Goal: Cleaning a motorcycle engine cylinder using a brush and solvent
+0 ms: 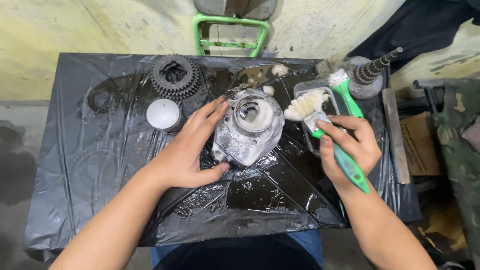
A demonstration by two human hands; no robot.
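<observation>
The left hand (187,150) is lying flat, fingers spread, bracing the foamy engine cylinder (248,127); the right hand (350,147), to its right, is gripping a green-handled brush (327,137).

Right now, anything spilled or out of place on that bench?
Yes: white foam blobs lie on the wet black plastic sheet behind the foam-coated engine cylinder. The left hand steadies the cylinder; the right hand holds a green-handled brush. No visible damage.

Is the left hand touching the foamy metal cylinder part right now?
Touching. The head view shows the left hand laid against the side of the foamy metal cylinder part, fingers on its upper rim and thumb at its base, no gap visible.
</observation>
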